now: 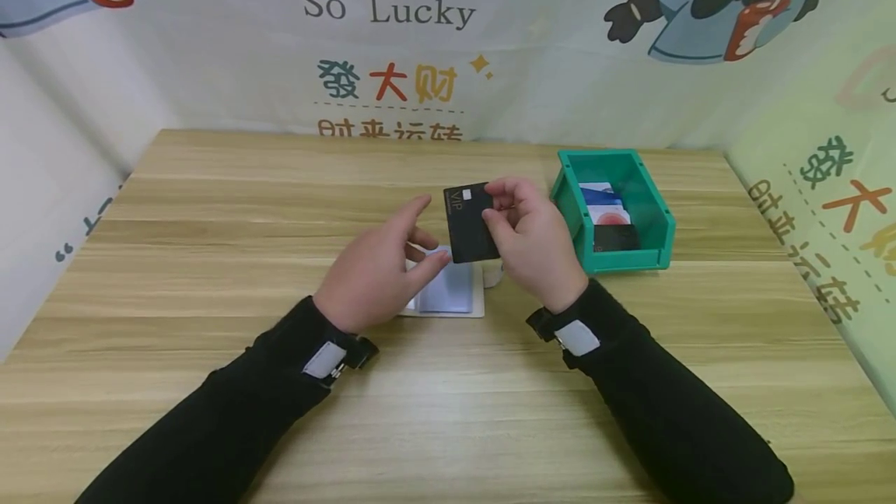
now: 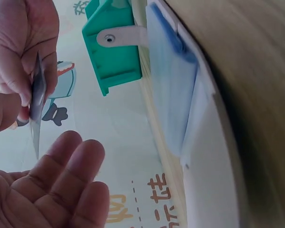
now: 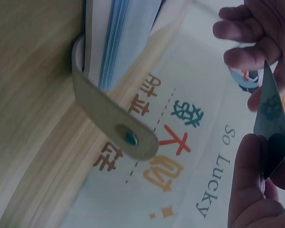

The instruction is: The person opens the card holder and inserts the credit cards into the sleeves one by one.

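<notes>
A black card (image 1: 470, 232) with a chip and the letters VIP is pinched between the thumb and fingers of my right hand (image 1: 535, 239), raised above the table. Just left of it is my left hand (image 1: 374, 274), its fingers loosely bent around nothing and its thumb tip close to the card's lower corner; whether it touches I cannot tell. Beneath the hands lies a white card holder (image 1: 478, 303) with clear bluish sleeves (image 2: 173, 90), spread open and partly hidden. Its strap (image 3: 111, 111) with a metal snap sticks out to the right.
A green plastic bin (image 1: 633, 260) stands to the right of my right hand with several cards (image 1: 607, 204) inside. Printed cloth walls (image 1: 392, 37) border the wooden table (image 1: 448, 411) at the back and both sides.
</notes>
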{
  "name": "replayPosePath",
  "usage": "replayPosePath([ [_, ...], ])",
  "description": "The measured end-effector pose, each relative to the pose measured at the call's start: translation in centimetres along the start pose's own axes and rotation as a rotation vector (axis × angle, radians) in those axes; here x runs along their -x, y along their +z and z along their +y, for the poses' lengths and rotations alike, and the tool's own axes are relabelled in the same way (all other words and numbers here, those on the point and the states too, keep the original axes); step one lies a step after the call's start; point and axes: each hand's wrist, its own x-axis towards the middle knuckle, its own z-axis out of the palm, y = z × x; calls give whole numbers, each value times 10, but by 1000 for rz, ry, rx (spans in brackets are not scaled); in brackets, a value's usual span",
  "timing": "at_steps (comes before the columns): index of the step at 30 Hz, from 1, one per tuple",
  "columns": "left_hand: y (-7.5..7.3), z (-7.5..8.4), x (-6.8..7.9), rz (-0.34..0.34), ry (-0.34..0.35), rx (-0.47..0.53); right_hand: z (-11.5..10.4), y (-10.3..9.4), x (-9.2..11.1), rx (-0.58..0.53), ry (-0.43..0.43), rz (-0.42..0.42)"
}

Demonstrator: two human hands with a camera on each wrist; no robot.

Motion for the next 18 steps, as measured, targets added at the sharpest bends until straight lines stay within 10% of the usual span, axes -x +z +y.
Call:
replayPosePath([
  [18, -1, -4, -2, 72, -117, 237, -2, 14, 6, -2, -69, -192],
])
